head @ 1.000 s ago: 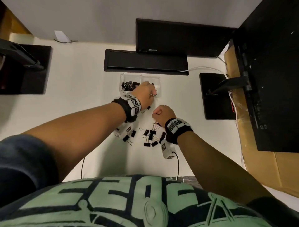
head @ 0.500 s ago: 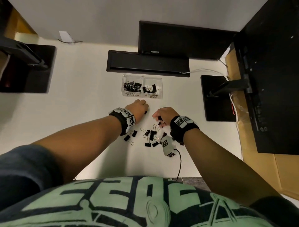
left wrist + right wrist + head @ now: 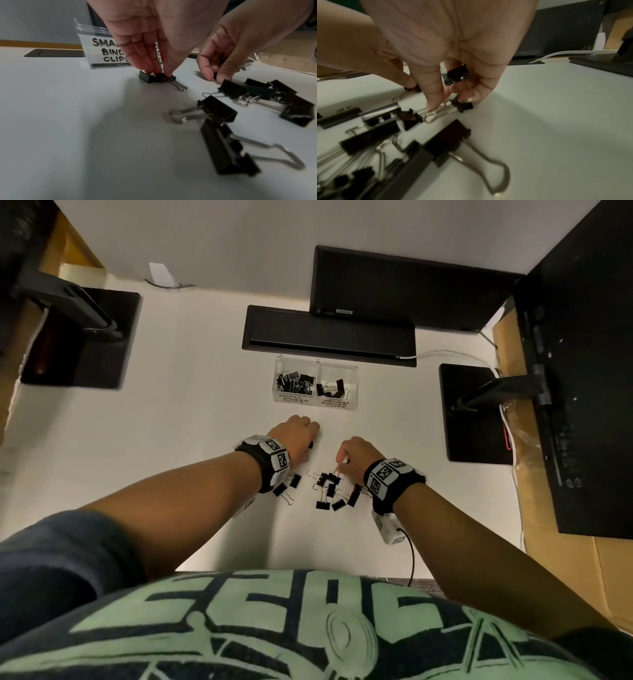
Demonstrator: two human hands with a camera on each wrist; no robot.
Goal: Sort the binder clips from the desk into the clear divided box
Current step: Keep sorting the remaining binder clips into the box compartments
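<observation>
Two compartments of clear divided box point(image 3: 352, 405) hold binder clips point(image 3: 296, 384).

Your left hand point(image 3: 297, 436) came back from over the clear divided box point(image 3: 315, 404), where it hovered a second ago, and dropped to the desk point(image 3: 191, 440) on the near side of it; its fingertips point(image 3: 150, 70) closed on a small binder clip point(image 3: 154, 78) lying there. Your right hand point(image 3: 356, 455) moved nearer and lowered to the far edge of the clip pile point(image 3: 330, 489), pinching the wire handles of a clip point(image 3: 462, 106) while another clip point(image 3: 457, 76) sat tucked in its palm.
</observation>
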